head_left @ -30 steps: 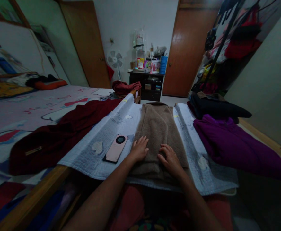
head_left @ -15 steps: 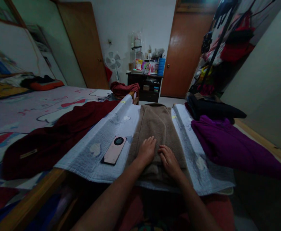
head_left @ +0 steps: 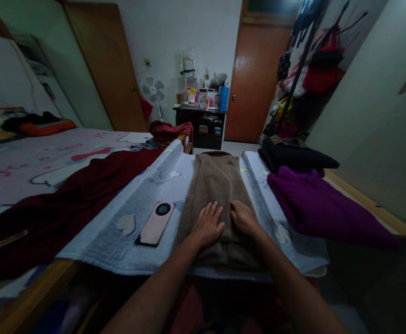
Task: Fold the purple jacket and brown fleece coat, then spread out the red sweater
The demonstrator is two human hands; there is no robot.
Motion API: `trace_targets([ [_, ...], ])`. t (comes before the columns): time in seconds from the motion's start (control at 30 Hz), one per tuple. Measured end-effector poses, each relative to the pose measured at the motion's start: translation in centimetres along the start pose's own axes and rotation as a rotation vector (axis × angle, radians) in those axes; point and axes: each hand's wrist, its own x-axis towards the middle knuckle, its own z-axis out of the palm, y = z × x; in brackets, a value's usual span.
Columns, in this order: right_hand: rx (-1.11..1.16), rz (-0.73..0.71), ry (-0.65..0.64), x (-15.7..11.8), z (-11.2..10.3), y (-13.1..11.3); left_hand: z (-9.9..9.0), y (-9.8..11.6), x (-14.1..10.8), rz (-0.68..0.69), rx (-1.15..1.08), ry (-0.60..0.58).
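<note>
A brown fleece garment (head_left: 211, 178), folded into a long narrow shape, lies lengthwise on a pale blue-and-white cloth (head_left: 115, 250). My left hand (head_left: 207, 225) rests flat on it, left of the middle, with its fingers slightly apart. Just to the right, my right hand (head_left: 245, 218) is at a lengthwise fold of the garment, its fingers bent and close together on the fabric; the fingertips are partly hidden. Left of the garment, a pink phone (head_left: 156, 227) with a round black camera ring lies on the cloth.
Dark red clothing (head_left: 94, 185) spreads over the bed (head_left: 84, 144) on the left. To the right lie a purple garment (head_left: 321, 208) and a stack of dark folded clothes (head_left: 296, 155). A wooden bed edge (head_left: 42, 297) runs at lower left. A fan (head_left: 154, 90) and a dark cabinet (head_left: 203, 127) stand behind.
The view has turned slightly right, so things sit farther left. My left hand has slid a little nearer me and flattened. My right hand's fingers have drawn together at the fold.
</note>
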Motion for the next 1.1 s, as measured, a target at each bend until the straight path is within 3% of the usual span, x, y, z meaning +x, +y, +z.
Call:
trace_targets([
  [0.07, -0.093, 0.026, -0.069, 1.9, -1.0, 0.6, -0.1, 0.0, 0.0, -0.005, 0.003, -0.002],
  [0.17, -0.134, 0.084, -0.064, 4.1, -1.8, 1.7, -0.4, 0.2, 0.0, -0.008, 0.009, -0.016],
  [0.33, -0.164, 0.160, -0.059, 4.6, -1.0, 2.4, -0.7, 0.3, -0.1, -0.019, 0.001, -0.038],
  [0.63, -0.240, 0.160, -0.214, -0.4, -0.7, -1.0, -1.3, -0.3, -0.5, 0.018, -0.205, 0.040],
  [0.87, -0.021, 0.052, -0.191, -5.4, -0.9, -2.8, -2.5, -0.5, -1.0, 0.110, -0.296, -0.115],
  [1.1, 0.136, -0.042, -0.142, -7.0, -1.2, -2.2, -2.1, -0.7, -1.5, 0.099, -0.484, 0.053],
])
